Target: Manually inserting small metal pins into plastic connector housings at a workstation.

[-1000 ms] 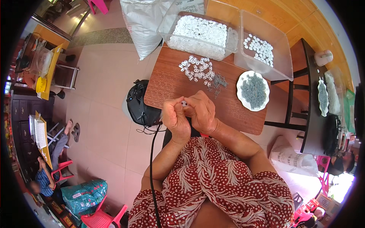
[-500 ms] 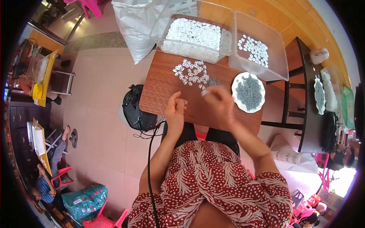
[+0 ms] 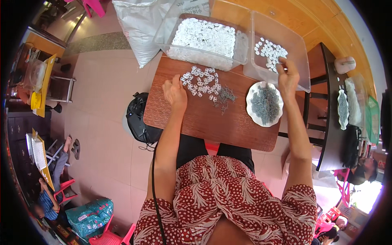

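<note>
My left hand (image 3: pixel 175 92) is at the left edge of a loose pile of small white plastic pieces with holes (image 3: pixel 201 81) on the brown table. Its fingers are bent together, the tips beside the outermost pieces; what they hold, if anything, is hidden. Over the near wall of the right clear bin (image 3: pixel 300 61) reaches my right hand (image 3: pixel 288 77), fingers apart, above white pieces (image 3: pixel 270 51) scattered on the bin's floor. A small heap of grey screw-like parts (image 3: pixel 226 97) lies right of the pile. More of them fill a white scalloped dish (image 3: pixel 254 116).
A larger clear bin (image 3: pixel 160 38) full of white pieces stands at the table's back. Behind it to the left is a white sack (image 3: pixel 141 34). A black bag (image 3: pixel 141 118) sits beside the table's left edge. To the right stands a dark side table (image 3: pixel 332 134).
My right hand has moved from the table's middle, right and away, to the right bin. My left hand has shifted left and away to the white pieces. The view has shifted a little.
</note>
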`<state>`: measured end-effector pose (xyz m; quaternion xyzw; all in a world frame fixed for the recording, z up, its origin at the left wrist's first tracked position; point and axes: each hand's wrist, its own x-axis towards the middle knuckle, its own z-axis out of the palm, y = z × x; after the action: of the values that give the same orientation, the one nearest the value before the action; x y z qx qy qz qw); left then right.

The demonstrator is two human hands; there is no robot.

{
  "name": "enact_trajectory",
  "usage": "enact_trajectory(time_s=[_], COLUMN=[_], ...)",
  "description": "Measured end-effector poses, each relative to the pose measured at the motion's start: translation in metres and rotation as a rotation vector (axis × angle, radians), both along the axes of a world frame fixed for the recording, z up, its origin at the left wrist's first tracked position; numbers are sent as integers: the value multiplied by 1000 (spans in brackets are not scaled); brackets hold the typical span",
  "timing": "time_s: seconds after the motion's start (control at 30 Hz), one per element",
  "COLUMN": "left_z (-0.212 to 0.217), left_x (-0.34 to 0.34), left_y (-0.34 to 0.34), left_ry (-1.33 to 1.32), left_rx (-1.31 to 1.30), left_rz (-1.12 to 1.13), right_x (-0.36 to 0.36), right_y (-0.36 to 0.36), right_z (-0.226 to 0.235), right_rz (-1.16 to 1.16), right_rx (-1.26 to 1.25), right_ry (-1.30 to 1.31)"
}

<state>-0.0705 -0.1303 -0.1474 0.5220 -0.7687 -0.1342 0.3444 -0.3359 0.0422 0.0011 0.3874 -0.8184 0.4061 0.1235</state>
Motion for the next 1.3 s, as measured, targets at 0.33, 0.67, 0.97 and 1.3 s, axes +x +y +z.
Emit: enact_trajectory(time_s=[0.33,0.67,0.97,1.3], left_z=[-2,38,45,40], left_x=[-13,31,63,68], left_y=[-23,43,86,97], left_ry=[-145,838,1092,1003], left_rx=[31,1001,1262,1272], left_rz=[-73,-190,-208,-233], right_x=[96,144,151,147], right_y=[14,12,-4,5], right_z=[-52,-121,-133,-128], right_rz=[359,440,485,409], right_rx=[12,228,366,250], right_ry=[32,-97,187,122])
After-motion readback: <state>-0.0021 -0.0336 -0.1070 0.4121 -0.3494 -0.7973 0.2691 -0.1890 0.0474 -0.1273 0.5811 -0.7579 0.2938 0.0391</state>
